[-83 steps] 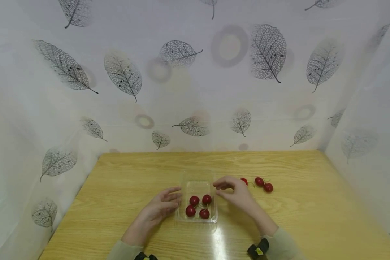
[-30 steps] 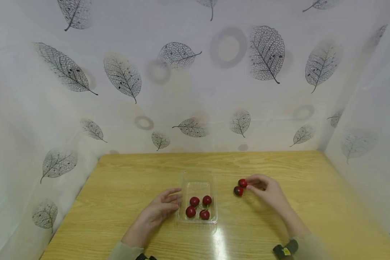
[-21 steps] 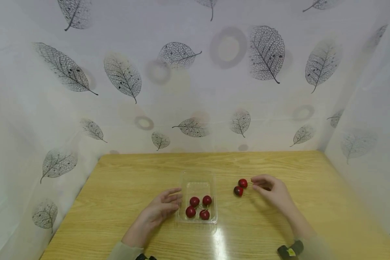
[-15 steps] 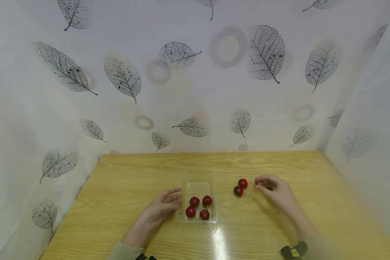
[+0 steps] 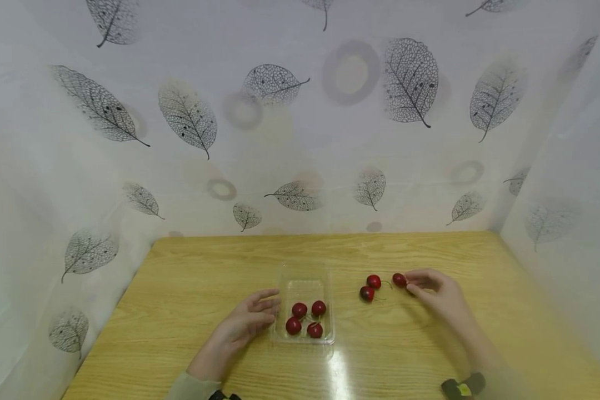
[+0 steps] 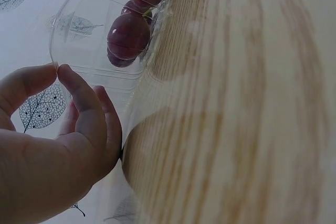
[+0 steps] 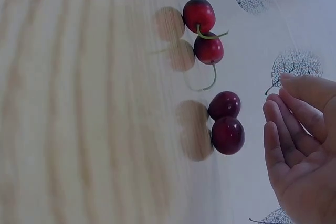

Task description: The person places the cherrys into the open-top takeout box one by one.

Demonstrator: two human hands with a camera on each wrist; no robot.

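My left hand (image 5: 247, 321) stands at the left side of a clear plastic box (image 5: 304, 341); in the left wrist view its thumb and forefinger pinch the rim. Several dark red cherries (image 5: 293, 325) lie in the near part of the box. To the right, my right hand (image 5: 437, 291) is beside a dark cherry (image 5: 399, 280) on the table and covers a second one in the head view. The right wrist view shows that second dark cherry (image 7: 228, 136) touching the first, with the loosely bent fingers apart from both and nothing held.
Two brighter red cherries (image 5: 373, 281) with green stems lie together on the wooden table (image 5: 205, 266), between the box and the right hand. Behind the table hangs a pale leaf-print sheet (image 5: 305, 150), which also runs down both sides.
My right hand has moved right, from beside the box past the two bright cherries to the dark pair, uncovering the bright ones and hiding one dark one. Left hand and box stay put.
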